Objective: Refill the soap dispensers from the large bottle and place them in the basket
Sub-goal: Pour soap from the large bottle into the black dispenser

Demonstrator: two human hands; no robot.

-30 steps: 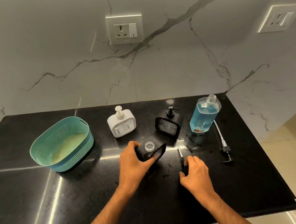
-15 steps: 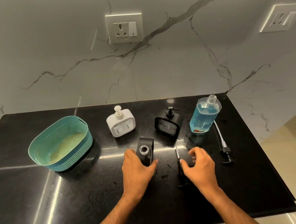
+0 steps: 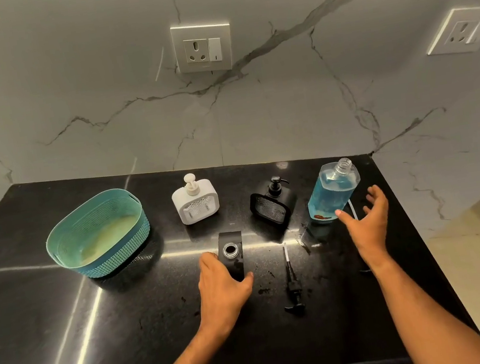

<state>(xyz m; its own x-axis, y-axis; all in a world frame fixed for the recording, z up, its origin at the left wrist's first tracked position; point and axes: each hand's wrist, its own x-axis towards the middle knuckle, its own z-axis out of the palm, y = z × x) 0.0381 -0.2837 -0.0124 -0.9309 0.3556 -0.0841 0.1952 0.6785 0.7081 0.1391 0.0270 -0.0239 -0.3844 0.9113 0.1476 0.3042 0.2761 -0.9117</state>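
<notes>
A: Head view, looking down on a black tabletop (image 3: 70, 350) against a marble wall. The left hand (image 3: 222, 288) grips an open black dispenser (image 3: 231, 257): fingers on its left side, thumb curled round its right. The dispenser stands upright, with its round neck uncovered.

B: And the right hand?

A: The right hand (image 3: 368, 224) holds nothing. Its grip is wide open, fingers spread, palm turned left. The thumb tip lies at the lower edge of the large bottle (image 3: 333, 190); I cannot tell whether it touches.

B: Describe the bottle.

A: Clear, holding blue liquid, cap off, leaning right in this wide-angle view. It stands just beyond and left of the open right grip.

B: What lies between the hands?

A: A black pump head (image 3: 293, 291) with its tube, flat on the tabletop, right of the left grip and apart from it. Dark wet spots dot the surface around it.

B: The other dispensers?

A: Both stand beyond the left grip with pumps on: a white dispenser (image 3: 196, 203) straight beyond, a second black dispenser (image 3: 272, 205) beyond and to the right.

B: The basket?

A: A teal basket (image 3: 103, 257), well to the left of the left grip, holding no dispenser. Part of a white tube (image 3: 352, 209) shows just behind the right hand.
</notes>
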